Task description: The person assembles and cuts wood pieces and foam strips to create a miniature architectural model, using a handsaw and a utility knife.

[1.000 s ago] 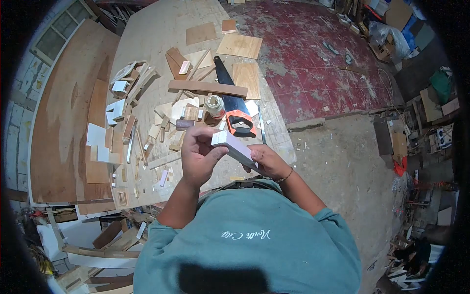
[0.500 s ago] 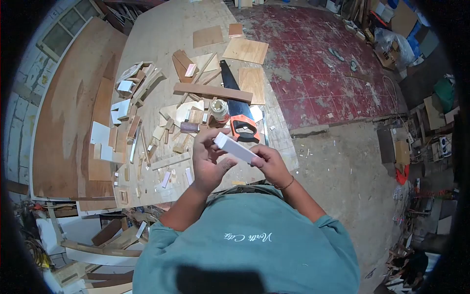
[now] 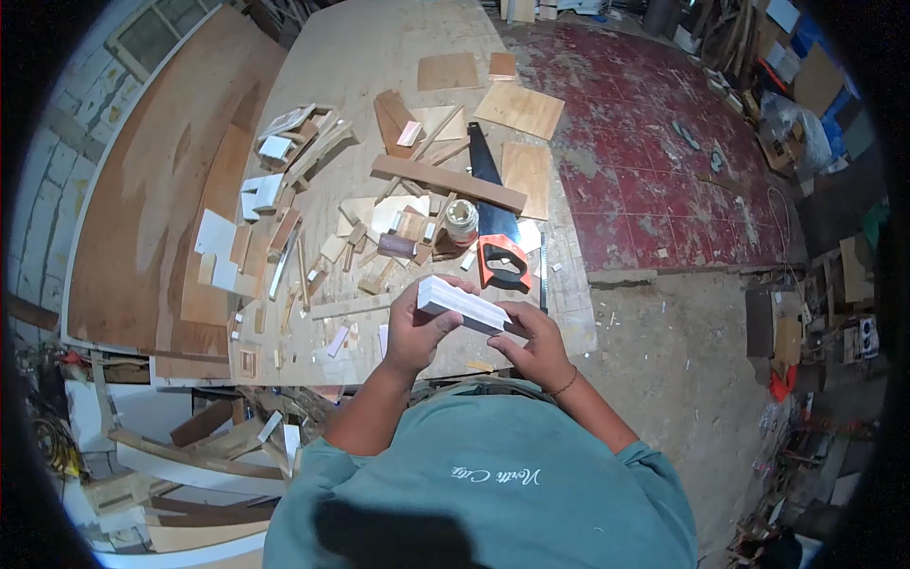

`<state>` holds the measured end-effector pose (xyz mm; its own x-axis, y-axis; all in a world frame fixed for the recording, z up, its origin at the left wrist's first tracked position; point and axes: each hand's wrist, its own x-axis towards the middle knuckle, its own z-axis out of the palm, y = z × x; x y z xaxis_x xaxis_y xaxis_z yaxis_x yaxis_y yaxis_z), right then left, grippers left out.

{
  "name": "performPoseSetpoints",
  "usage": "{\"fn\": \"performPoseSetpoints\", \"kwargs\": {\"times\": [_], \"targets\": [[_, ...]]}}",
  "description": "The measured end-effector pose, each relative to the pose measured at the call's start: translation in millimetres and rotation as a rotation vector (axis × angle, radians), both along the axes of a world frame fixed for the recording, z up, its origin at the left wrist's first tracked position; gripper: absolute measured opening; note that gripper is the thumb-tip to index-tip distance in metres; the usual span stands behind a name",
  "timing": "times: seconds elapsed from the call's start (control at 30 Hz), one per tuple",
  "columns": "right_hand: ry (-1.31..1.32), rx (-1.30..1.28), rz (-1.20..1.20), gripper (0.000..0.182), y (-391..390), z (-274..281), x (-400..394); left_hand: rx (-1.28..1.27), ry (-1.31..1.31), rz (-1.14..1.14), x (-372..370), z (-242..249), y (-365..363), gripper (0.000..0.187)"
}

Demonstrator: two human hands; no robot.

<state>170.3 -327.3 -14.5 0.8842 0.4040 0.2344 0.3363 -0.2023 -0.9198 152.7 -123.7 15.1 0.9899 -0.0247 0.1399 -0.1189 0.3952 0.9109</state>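
Both hands gripped a white block (image 3: 463, 305), held in the air over the near edge of the worktop (image 3: 379, 57). Left hand (image 3: 423, 330) wrapped around the block's left end, fingers closed over it. Right hand (image 3: 536, 343) pinched the right end. Block sat tilted, left end higher. Just beyond it on the worktop: saw (image 3: 500, 254) with orange handle, a small jar (image 3: 462, 221), a long plank (image 3: 448, 182) and scattered wood offcuts (image 3: 284, 204).
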Motion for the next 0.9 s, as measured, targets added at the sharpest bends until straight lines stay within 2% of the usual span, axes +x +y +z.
{"fn": "performPoseSetpoints", "kwargs": {"times": [0.13,0.27,0.33,0.47,0.63,0.7,0.73,0.83,0.87,0.9], "targets": [[-0.028,-0.045,0.019,0.044,14.2,4.7,3.9,-0.121,0.010,0.089,-5.8,-9.8,24.3,0.044],[-0.014,-0.090,0.160,0.039,36.5,14.2,5.8,-0.166,-0.005,0.143,-22.9,-18.4,52.5,0.048],[-0.085,-0.034,0.213,0.042,51.1,16.1,5.4,-0.168,-0.017,0.173,-32.6,-23.1,63.1,0.048],[-0.170,-0.126,0.254,0.044,84.0,23.4,2.0,-0.188,-0.034,0.226,-50.0,-27.9,81.6,0.047],[-0.145,-0.189,0.283,0.039,124.6,-9.4,2.7,-0.232,-0.008,0.309,-54.2,-57.9,109.7,0.043],[0.104,-0.249,0.290,0.039,142.8,-44.3,5.8,-0.360,0.261,0.402,-49.8,-88.2,122.6,0.035],[0.102,-0.252,0.298,0.039,151.2,-60.0,4.4,-0.364,0.259,0.410,-51.3,-99.9,127.5,0.035],[0.360,-0.298,0.254,0.042,172.5,-79.0,0.8,-0.432,0.480,0.386,-50.8,-123.6,143.8,0.028],[0.354,-0.297,0.256,0.042,179.6,-78.0,3.3,-0.432,0.474,0.387,-49.0,-125.4,151.2,0.028],[0.146,-0.217,0.259,0.043,185.5,-78.0,4.3,-0.415,0.478,0.374,-48.4,-128.0,157.7,0.029]]}}
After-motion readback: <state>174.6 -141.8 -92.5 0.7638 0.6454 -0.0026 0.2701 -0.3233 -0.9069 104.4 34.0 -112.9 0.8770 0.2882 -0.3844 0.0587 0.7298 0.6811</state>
